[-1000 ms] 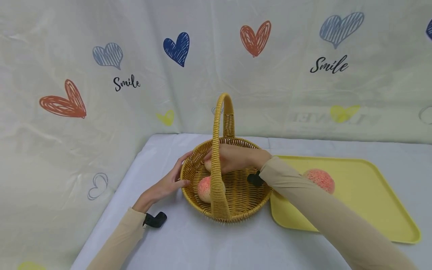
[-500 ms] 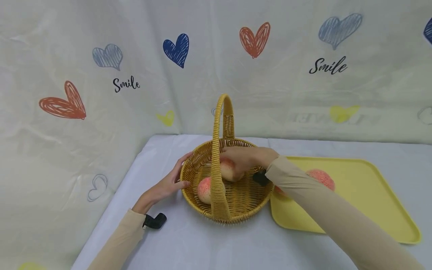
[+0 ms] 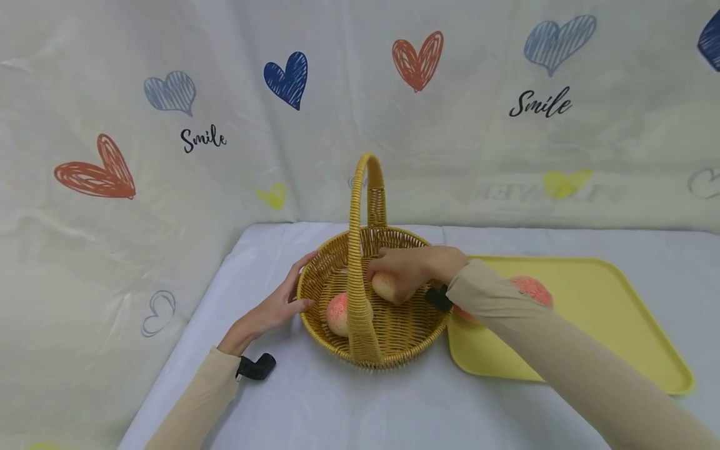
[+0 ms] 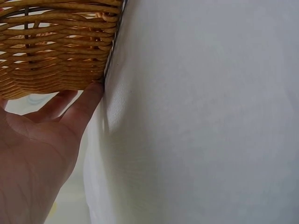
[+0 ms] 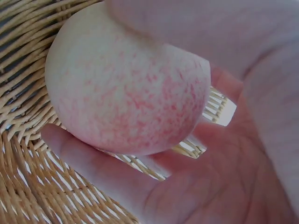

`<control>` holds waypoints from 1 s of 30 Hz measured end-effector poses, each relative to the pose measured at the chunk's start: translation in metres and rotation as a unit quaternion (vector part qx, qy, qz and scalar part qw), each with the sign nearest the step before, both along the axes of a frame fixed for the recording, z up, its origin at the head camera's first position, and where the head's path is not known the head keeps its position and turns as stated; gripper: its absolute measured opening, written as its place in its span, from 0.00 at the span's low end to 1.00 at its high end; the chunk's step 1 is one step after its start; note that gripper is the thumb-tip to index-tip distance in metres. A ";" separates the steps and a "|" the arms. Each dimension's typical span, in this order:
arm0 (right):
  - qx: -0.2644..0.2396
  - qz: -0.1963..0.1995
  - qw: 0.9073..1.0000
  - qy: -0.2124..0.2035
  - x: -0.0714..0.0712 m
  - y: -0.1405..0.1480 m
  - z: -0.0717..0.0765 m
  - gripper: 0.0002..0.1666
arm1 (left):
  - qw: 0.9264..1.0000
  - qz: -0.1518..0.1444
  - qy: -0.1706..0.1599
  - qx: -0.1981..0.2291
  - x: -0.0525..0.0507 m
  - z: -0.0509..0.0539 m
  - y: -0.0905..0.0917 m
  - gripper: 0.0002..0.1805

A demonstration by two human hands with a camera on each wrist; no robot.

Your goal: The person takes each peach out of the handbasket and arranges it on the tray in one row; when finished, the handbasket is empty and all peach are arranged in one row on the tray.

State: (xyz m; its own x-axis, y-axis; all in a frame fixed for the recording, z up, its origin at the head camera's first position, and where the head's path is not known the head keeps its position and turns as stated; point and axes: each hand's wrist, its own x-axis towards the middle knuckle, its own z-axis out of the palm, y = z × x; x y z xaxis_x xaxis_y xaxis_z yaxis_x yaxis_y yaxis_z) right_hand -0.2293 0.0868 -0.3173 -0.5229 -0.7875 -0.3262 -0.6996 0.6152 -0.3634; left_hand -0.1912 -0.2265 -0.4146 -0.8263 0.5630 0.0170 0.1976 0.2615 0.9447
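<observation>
My right hand (image 3: 413, 269) is inside the wicker basket (image 3: 402, 359), with its fingers round a pale pink-flecked peach (image 3: 384, 286). From the right wrist view, the peach (image 5: 126, 88) lies between the thumb and fingers of my right hand (image 5: 210, 177), above the woven bottom. Another peach (image 3: 338, 314) sits at the basket's left, partly behind the handle (image 3: 355, 250). Spread fingers of my left hand (image 3: 272, 309) touch the basket's left side. In the left wrist view, my left hand (image 4: 46, 140) has fingertips against the lower wicker wall (image 4: 56, 51).
A yellow tray (image 3: 607, 325) stands right of the basket. On it are a pink peach (image 3: 533, 289) and another peach (image 3: 464, 314), both partly hidden by my right sleeve. A white cloth with printed hearts (image 3: 418, 61) hangs behind the table.
My right hand has moved the peach rightward within the basket, from behind the handle to its right side. My left hand keeps its place at the basket. The head view has shifted slightly.
</observation>
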 end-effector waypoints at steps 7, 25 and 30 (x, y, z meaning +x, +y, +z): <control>0.017 0.012 0.999 0.028 0.000 -0.004 -0.002 0.30 | 1.000 -0.001 0.004 0.000 0.000 -0.001 0.000 0.51; -0.160 -0.048 0.983 0.070 0.070 0.086 0.052 0.38 | 1.000 -0.003 -0.002 -0.004 -0.001 0.000 0.002 0.50; -0.168 -0.085 0.976 0.108 0.085 0.137 0.064 0.41 | 1.000 0.000 -0.001 -0.001 0.000 0.000 0.000 0.50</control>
